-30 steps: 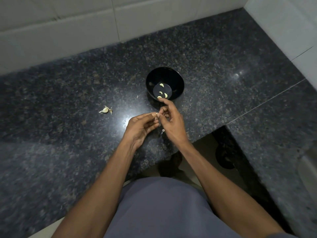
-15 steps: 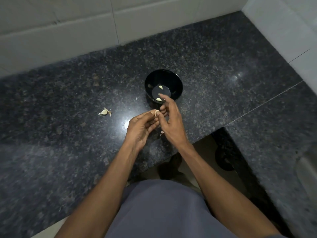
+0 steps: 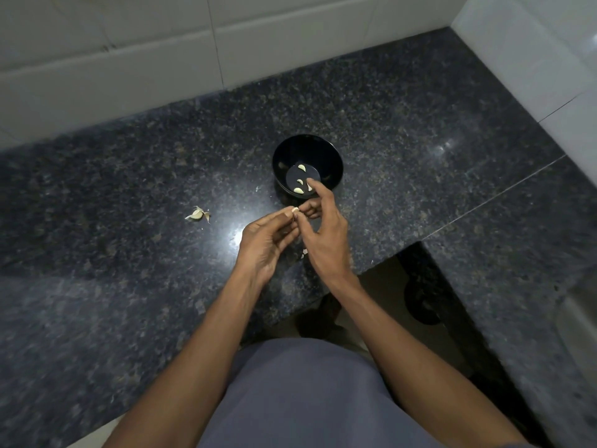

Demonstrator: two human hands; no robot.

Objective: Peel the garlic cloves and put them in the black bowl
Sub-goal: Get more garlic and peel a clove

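Clove [image 3: 294,209] mostly hidden, pinched between left hand [image 3: 265,244] and right hand [image 3: 326,234] fingertips.

Both hands, left hand [image 3: 266,244] and right hand [image 3: 324,234], pinch a small pale garlic clove [image 3: 294,209] just near of the round black bowl [image 3: 332,163].

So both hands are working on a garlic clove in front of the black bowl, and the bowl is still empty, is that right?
Not quite: the black bowl is not empty. The head view shows a few peeled garlic cloves lying on its bottom. The rest holds: the left hand and right hand pinch a garlic clove between their fingertips, in front of the bowl.
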